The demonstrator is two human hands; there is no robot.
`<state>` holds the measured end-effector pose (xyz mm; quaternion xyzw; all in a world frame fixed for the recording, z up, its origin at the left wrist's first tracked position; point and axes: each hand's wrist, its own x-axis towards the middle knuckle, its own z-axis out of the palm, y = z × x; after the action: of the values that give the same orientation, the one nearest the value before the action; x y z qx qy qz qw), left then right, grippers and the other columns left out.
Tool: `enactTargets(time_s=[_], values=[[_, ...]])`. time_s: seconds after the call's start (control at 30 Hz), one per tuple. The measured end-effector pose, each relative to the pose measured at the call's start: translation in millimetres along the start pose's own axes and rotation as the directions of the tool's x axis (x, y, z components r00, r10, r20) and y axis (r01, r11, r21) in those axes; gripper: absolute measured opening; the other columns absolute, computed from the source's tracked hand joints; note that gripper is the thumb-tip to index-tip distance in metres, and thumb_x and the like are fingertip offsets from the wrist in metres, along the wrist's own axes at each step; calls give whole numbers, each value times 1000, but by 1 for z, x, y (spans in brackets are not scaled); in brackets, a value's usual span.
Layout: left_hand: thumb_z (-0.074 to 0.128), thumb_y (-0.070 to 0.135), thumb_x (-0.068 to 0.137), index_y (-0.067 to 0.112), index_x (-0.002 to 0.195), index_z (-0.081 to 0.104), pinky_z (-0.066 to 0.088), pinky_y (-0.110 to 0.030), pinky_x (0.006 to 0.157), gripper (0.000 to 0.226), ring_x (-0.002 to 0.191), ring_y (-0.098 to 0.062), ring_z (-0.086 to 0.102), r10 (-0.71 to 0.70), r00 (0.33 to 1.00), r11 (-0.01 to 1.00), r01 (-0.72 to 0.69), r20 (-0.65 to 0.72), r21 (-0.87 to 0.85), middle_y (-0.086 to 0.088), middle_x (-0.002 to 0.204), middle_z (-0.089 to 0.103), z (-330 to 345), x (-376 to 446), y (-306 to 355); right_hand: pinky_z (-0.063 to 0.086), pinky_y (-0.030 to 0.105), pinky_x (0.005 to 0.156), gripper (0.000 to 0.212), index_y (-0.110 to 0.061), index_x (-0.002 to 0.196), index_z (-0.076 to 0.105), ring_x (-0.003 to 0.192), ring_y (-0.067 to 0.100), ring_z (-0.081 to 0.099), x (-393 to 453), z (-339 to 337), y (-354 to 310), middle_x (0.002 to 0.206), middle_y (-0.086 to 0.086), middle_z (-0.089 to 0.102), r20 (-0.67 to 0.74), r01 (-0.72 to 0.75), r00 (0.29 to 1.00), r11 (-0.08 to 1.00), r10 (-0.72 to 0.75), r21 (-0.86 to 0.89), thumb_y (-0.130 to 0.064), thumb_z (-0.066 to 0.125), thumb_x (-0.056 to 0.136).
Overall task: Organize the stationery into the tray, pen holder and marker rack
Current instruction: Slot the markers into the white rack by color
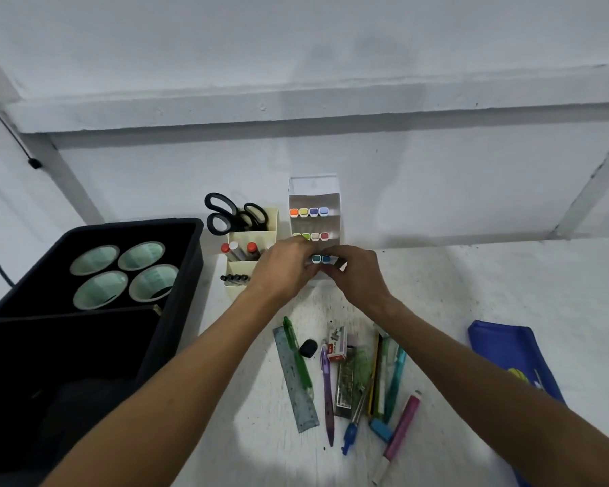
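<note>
At the back of the white counter (pixel 471 293), both hands met at the bottom tier of the white marker rack (pixel 314 195). The left hand (pixel 283 272) had its fingers curled at the rack's lower left; the grip looked closed on a marker end, though what exactly it held was hidden. The right hand (pixel 355 275) pinched a white marker barrel (pixel 341 265) just right of two teal and blue marker caps (pixel 321 259) sitting in that bottom row. Top row of the rack held four markers (pixel 308 212), orange, green, purple, blue; the middle row held four more (pixel 312 236), partly covered by the left hand. Just left of the rack stood the cream pen holder (pixel 252 240) with black scissors (pixel 232 214) in its back cell, red-capped markers (pixel 239 249) in the middle, and small black-tipped pieces (pixel 234 278) in the front. Far left, a black bin (pixel 176 261) carried four pale green cups (pixel 123 274). Near the front lay loose stationery: clear ruler (pixel 296 377), green pen (pixel 297 356), purple pen (pixel 327 391), black eraser (pixel 308 347), staples box (pixel 337 344), teal pen (pixel 394 384), blue compass (pixel 352 427), pink highlighter (pixel 399 430). A blue pouch (pixel 507 349) lay at the right.
</note>
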<state>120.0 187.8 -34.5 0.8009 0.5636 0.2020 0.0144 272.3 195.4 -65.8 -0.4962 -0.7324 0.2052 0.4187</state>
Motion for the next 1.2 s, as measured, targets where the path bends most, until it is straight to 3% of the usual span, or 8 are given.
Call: enactTargets(time_s=[0.1,0.23,0.3,0.53,0.97,1.1,1.2], values=[[61,29,90,29,110,69,54,-39,74,21,95,-20,63,-4,1000,1000,4,11,14,5,103,69,4,2,-3,33,-4,68,24,-18,104,73,68,-10,54,2,1,0,98,1,75,1,-3,1000,1000,3,-22,-11,71,81],[59,31,92,28,111,70,54,-36,75,22,97,-23,65,-28,999,999,27,26,45,2,107,72,11,3,-5,36,9,78,24,-17,106,73,90,16,67,4,3,2,105,2,73,22,-8,1000,996,10,-91,-13,69,83],[59,31,92,29,112,70,53,-35,75,23,96,-24,65,-38,999,998,37,17,46,2,108,72,13,4,-5,38,12,81,24,-18,106,72,94,18,67,5,4,3,105,1,73,33,6,999,996,-3,-91,-12,69,83],[60,26,92,25,109,71,52,-35,75,21,92,-26,66,-91,995,995,90,34,46,-3,102,73,22,9,-7,40,17,83,28,-17,111,69,98,24,66,9,9,7,109,4,72,69,39,997,982,-26,-186,-7,65,85],[60,20,91,20,107,72,55,-35,75,20,89,-25,67,-113,993,994,113,19,5,-4,100,74,30,12,-9,54,37,75,21,-14,112,63,86,30,67,8,13,15,102,9,73,118,80,992,923,-38,-376,-17,56,92],[59,19,90,18,115,66,54,-36,77,26,95,-27,66,-93,994,994,90,50,55,-6,110,70,26,6,-4,52,35,83,31,-17,121,59,97,27,66,5,8,10,112,6,70,158,99,986,940,-48,-328,-13,58,91],[56,19,90,17,129,52,55,-41,76,40,100,-31,63,-70,996,994,65,57,87,-6,125,61,22,-10,4,50,34,86,42,-16,130,53,99,27,66,-9,-4,5,121,7,66,114,112,990,949,-82,-295,-10,58,89]])
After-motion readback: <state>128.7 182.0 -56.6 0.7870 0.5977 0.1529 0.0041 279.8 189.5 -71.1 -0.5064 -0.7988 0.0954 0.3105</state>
